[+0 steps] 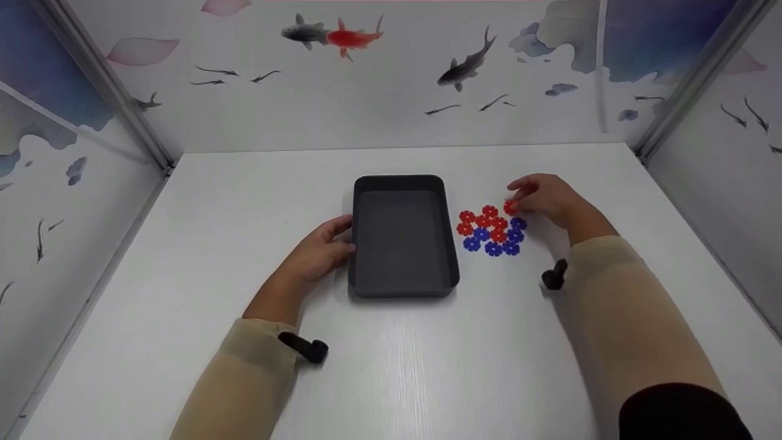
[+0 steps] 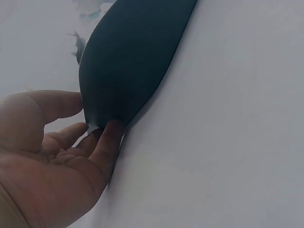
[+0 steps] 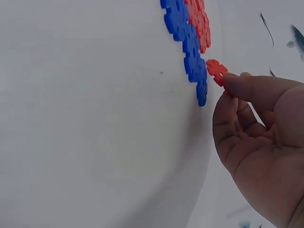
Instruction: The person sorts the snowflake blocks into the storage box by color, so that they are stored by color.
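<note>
A dark grey rectangular tray (image 1: 403,292) stands on the white table. My left hand (image 1: 317,253) is at its left side, with fingertips and thumb against the outer wall. In the left wrist view, the thumb and fingers meet the tray (image 2: 128,57) near one corner; some fingertips are hidden. My right hand (image 1: 547,198) pinches a red flower-shaped plastic disc (image 3: 217,71) between thumb and forefinger, just above the table. Red discs (image 1: 467,217) and blue discs (image 1: 493,249) with notched edges lie in a loose cluster between the tray and this hand.
White panels printed with fish (image 1: 467,64) enclose the table (image 1: 397,366) at the back and sides. Metal posts (image 1: 702,79) mark the back corners. A small black wrist device (image 1: 305,348) sits on the left sleeve, and another wrist device (image 1: 554,275) on the right.
</note>
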